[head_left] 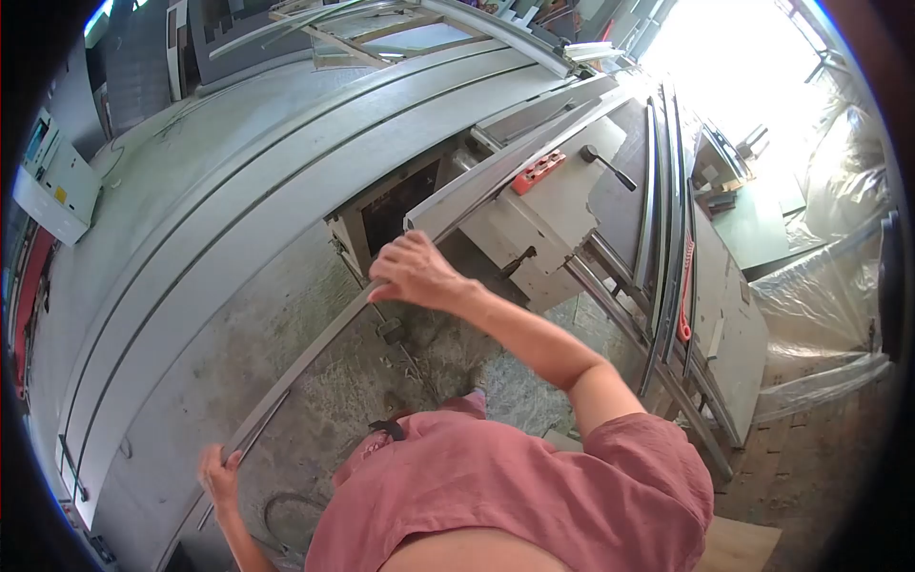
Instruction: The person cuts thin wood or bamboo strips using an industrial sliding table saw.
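Both hands are shut on the long thin grey metal strip (315, 367): our left hand (219, 477) wraps its low end & our right hand (415, 272) grips it by the beige saw machine (534, 219). Far end's up on the machine, near end not set down yet

long slim grey metal strip (297, 374), straight, slanting from lower left up to upper right
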`<state>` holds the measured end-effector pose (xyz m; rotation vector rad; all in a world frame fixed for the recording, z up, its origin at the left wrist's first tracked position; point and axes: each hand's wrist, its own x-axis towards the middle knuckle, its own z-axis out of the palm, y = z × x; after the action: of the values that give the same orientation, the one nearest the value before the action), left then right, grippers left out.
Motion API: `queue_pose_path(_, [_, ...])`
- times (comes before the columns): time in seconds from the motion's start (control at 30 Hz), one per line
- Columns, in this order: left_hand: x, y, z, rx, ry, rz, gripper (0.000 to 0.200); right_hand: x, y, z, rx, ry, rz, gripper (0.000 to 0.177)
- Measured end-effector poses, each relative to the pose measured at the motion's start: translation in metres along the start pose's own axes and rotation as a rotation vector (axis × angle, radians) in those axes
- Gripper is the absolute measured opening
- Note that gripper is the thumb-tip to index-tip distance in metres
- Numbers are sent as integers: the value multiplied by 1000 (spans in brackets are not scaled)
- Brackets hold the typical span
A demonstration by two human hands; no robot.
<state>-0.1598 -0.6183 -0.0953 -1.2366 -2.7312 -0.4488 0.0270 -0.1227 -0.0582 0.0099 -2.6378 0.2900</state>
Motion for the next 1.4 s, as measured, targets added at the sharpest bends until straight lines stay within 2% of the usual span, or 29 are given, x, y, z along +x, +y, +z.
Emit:
queue_pose_path(0.07, [-12,-25,-8,53,64,-39,54,13,-22,19,65,131,-38,35])
queue_pose_path(0.17, [-28,-51,-30,142,124,-124,51,27,-57,32,128,179,-2,34])
queue_pose_path(0.23, [-32,-59,-44,390,337,-53,53,38,-75,33,154,226,-15,35])
queue_pose_path(0.27, [-34,-65,-44,394,336,-54,53,44,-82,32,142,234,-6,35])
queue_pose_path(0.33, [-42,-82,-35,600,1001,-353,71,52,-88,36,135,267,-4,36])
queue_pose_path(0.37, [-47,-97,-24,601,1001,-339,71,56,-91,39,136,275,6,36])
queue_pose_path(0.4, [-54,-114,-5,-116,1297,-810,80,59,-91,42,134,277,4,36])
queue_pose_path(0.43, [-57,-123,7,-920,1445,-1242,92,59,-91,43,130,276,-1,37])
queue_pose_path(0.47, [-46,-110,3,-925,1443,-1239,92,57,-91,45,126,278,1,37])
queue_pose_path(0.53, [0,-66,-20,-1576,1639,-878,103,61,-94,50,120,219,1,39])
queue_pose_path(0.57, [-13,-91,-8,-1583,1632,-867,103,63,-98,49,116,228,5,39])
queue_pose_path(0.63, [-53,-171,38,-2134,1574,-386,95,66,-102,46,96,198,2,41])
queue_pose_path(0.67, [-53,-185,49,-1921,1584,-386,84,66,-101,49,130,202,9,41])
queue_pose_path(0.7, [-58,-201,52,-1938,1577,-382,84,64,-100,51,115,206,12,41])
queue_pose_path(0.77, [-58,-211,48,-2213,1049,494,71,61,-94,56,197,-31,95,42])
queue_pose_path(0.8, [-50,-209,36,-1867,1632,-165,64,56,-91,65,215,-2,77,47])
queue_pose_path(0.83, [-50,-213,37,-1870,1634,-158,64,58,-90,65,212,3,74,47])
queue_pose_path(0.9, [-57,-223,34,-2144,1182,457,67,57,-92,68,225,-184,112,52])
queue_pose_path(0.93, [-59,-228,27,-2140,1176,454,67,57,-94,71,231,-183,116,52])
queue_pose_path(1.0, [-56,-235,19,-2117,1432,61,73,62,-92,72,196,-349,164,57])
queue_pose_path(1.03, [-55,-240,17,-2122,1432,62,73,64,-91,70,191,-348,164,57])
queue_pose_path(1.1, [-52,-253,8,-2082,1367,-80,75,69,-94,65,204,-526,202,55])
queue_pose_path(1.13, [-47,-258,6,-2077,1370,-79,75,68,-91,71,206,-526,199,55])
queue_pose_path(1.2, [-44,-268,3,-2193,1280,-195,68,60,-85,87,454,-166,163,49])
queue_pose_path(1.23, [-41,-270,2,-2186,1282,-197,68,61,-83,80,460,-167,161,49])
queue_pose_path(1.3, [-26,-271,5,-2143,1410,-515,62,67,-68,56,367,-262,105,43])
queue_pose_path(1.4, [-14,-271,9,-2140,1431,-603,58,59,-46,51,251,-213,119,41])
